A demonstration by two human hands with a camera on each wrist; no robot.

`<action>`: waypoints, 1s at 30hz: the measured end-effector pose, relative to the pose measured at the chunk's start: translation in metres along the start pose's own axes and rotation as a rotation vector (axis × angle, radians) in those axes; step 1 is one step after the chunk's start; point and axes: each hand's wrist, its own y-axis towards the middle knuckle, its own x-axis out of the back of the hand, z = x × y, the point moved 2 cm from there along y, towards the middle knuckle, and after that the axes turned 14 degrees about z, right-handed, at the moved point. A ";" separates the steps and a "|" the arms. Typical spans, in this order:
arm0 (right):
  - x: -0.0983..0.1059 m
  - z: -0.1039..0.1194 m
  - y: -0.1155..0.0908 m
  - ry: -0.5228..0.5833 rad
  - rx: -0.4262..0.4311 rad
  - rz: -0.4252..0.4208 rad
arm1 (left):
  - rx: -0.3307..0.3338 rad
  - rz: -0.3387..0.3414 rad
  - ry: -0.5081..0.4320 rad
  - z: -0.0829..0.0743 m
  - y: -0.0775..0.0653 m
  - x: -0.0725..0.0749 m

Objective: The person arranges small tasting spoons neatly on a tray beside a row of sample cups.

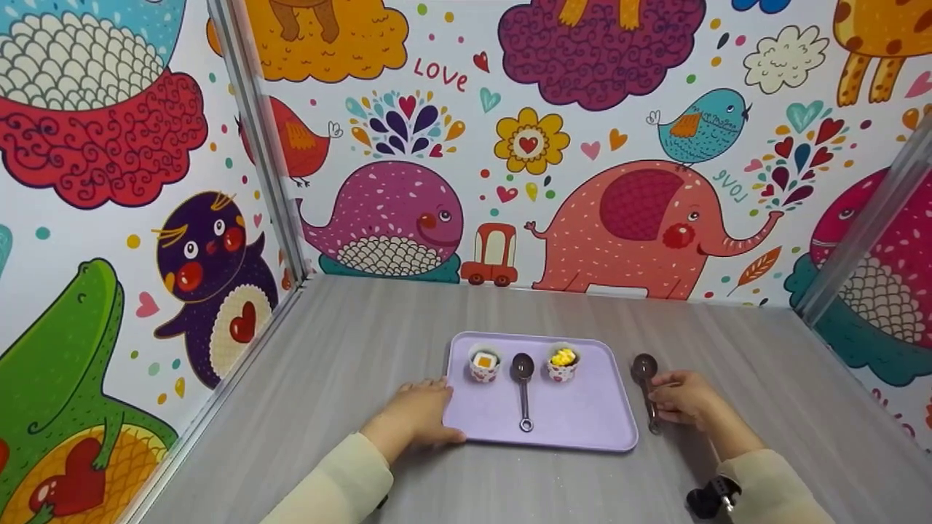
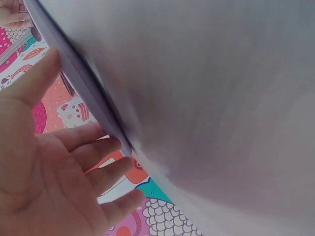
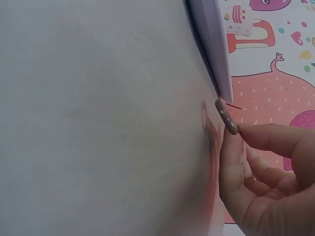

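My left hand [image 1: 421, 413] rests against the left edge of a lilac tray [image 1: 590, 407], with loosely extended fingers at its rim and the thumb at the front corner. To the tray's right, my right hand [image 1: 684, 399] pinches the handle of a dark metal measuring spoon [image 1: 644, 367] between thumb and fingers. The right wrist view shows the handle's end [image 3: 226, 117] by the fingertips. A second measuring spoon [image 1: 522, 367] lies on the tray. It sits between a paper cup with a white and orange piece [image 1: 484, 364] and a paper cup with yellow pieces [image 1: 562, 362].
The tray lies on a grey wood-grain table [image 1: 378, 320]. Walls with cartoon animals enclose it at the back and sides, joined by metal corner posts [image 1: 269, 145]. A black device [image 1: 713, 496] is strapped at the right wrist.
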 end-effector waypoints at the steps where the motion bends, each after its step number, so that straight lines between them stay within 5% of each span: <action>1: 0.000 0.000 0.000 0.002 -0.001 -0.001 | 0.001 0.002 -0.001 0.000 0.000 0.000; 30: -0.018 0.017 -0.013 0.021 0.080 0.082 | 0.007 0.014 -0.020 0.001 0.000 0.000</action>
